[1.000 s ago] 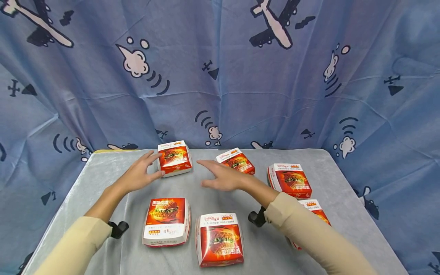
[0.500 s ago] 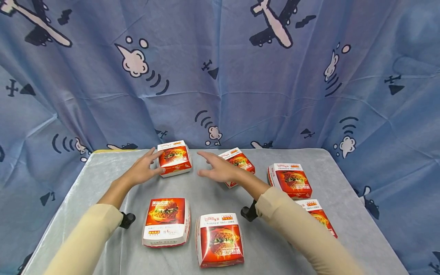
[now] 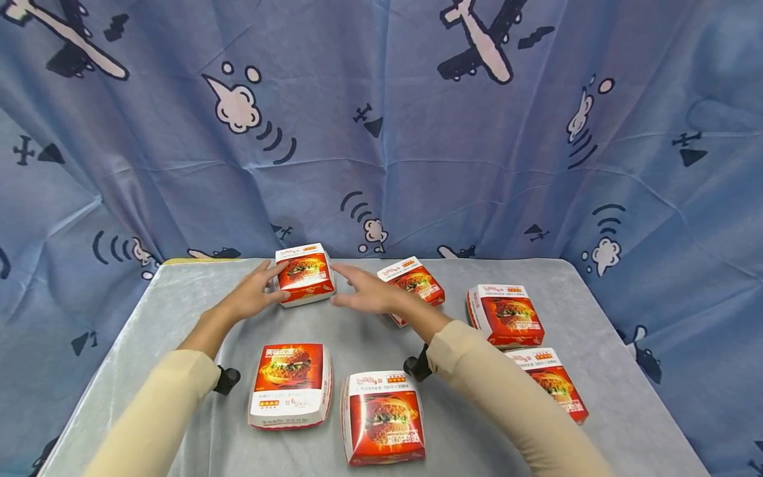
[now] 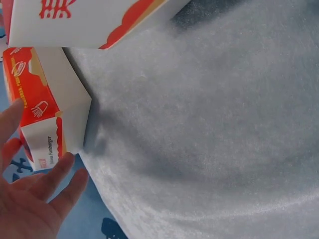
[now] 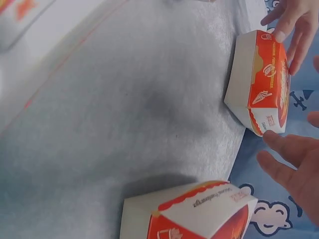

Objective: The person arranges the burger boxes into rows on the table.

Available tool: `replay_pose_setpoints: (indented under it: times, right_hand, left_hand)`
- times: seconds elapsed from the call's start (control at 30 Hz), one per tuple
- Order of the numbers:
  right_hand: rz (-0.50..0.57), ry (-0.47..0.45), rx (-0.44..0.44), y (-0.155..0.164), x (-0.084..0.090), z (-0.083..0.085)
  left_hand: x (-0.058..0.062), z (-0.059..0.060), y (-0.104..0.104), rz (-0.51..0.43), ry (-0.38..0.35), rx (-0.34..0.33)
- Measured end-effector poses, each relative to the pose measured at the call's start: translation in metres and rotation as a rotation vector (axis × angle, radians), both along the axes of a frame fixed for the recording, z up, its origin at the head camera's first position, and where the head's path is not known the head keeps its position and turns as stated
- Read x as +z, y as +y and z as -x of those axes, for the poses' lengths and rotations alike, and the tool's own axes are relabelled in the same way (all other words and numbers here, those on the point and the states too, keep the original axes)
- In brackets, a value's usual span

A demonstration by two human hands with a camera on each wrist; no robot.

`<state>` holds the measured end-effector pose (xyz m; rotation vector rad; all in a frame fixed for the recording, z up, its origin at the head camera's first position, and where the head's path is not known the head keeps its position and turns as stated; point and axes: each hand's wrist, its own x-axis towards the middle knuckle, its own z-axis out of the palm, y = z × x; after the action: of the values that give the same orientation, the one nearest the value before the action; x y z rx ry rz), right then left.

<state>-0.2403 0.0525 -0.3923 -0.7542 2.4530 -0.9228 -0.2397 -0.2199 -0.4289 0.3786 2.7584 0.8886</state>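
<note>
Both hands frame the red-and-white cardboard burger box [image 3: 305, 274] at 12 o'clock on the grey-covered desk [image 3: 179, 298]: left hand [image 3: 253, 299] touches it, relaxed; right hand [image 3: 363, 295] spread, just beside. Grasping it next likely needs both palms pressing inward.

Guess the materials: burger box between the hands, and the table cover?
Burger box: looks like thin printed paperboard, slightly glossy; white sides with crisp folded edges show in the left wrist view. Table cover: pale grey, matte, finely fuzzy up close, probably felt or foam sheet; cannot tell which.
</note>
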Motion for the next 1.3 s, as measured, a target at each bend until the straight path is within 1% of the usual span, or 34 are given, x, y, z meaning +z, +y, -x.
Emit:
replay_pose_setpoints:
  times: [0.1,0.3,0.53,0.73,0.87,1.0,1.13,1.3]
  right_hand:
    - [-0.030,0.015,0.004,-0.003,-0.002,0.001]
    - [-0.053,0.025,0.021,-0.006,-0.005,0.003]
    - [-0.072,0.002,0.027,-0.007,-0.007,0.003]
    - [-0.078,-0.003,0.028,-0.008,-0.009,0.002]
    - [-0.095,-0.008,0.058,-0.007,-0.012,0.000]
    - [-0.114,-0.009,0.096,-0.005,-0.016,-0.003]
    - [-0.113,-0.008,0.107,-0.004,-0.016,-0.006]
    - [-0.106,-0.008,0.116,-0.003,-0.015,-0.008]
  left_hand:
    - [-0.001,0.000,0.002,-0.014,0.008,-0.009]
    - [0.000,-0.001,0.004,-0.079,0.037,-0.037]
    - [-0.002,-0.003,0.003,-0.107,0.026,-0.052]
    - [-0.003,-0.005,0.004,-0.127,0.032,-0.099]
    - [-0.002,-0.011,0.006,-0.116,0.043,-0.124]
    - [0.000,-0.017,0.008,-0.079,0.072,-0.146]
    - [0.003,-0.021,0.010,-0.055,0.088,-0.139]
    - [0.004,-0.024,0.012,-0.038,0.089,-0.120]
